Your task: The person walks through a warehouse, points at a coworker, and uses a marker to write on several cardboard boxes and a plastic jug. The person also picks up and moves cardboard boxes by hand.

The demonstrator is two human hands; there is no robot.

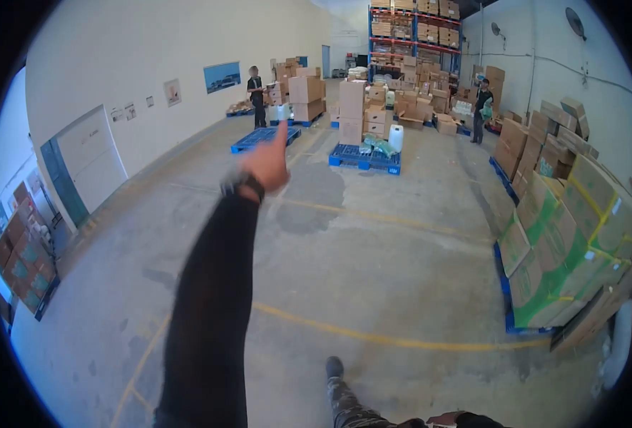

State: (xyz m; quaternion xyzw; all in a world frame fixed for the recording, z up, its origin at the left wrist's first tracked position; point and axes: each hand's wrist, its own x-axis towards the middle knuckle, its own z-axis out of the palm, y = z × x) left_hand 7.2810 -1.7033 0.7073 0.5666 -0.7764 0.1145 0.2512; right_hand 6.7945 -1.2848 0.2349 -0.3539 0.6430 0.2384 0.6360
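Note:
My left hand (267, 165) is raised in front of me at the end of a black sleeve, with a dark watch (248, 187) on the wrist. Its index finger stretches forward and up, and nothing is held in it. The fingertip overlaps a white container (279, 112) far behind it. Beyond the hand lies a blue pallet (248, 140). To its right, another blue pallet (366, 165) carries stacked cardboard boxes (352, 107), a white jug (396, 138) and green plastic packs (380, 146). My right hand is out of view.
Two people stand farther off, one at the left (257, 98) and one at the right (481, 110). Wrapped cartons (566, 250) on pallets line the right wall. More boxes (27, 250) stand at far left. Tall racking (416, 36) rises behind. Yellow lines (373, 337) cross the concrete floor.

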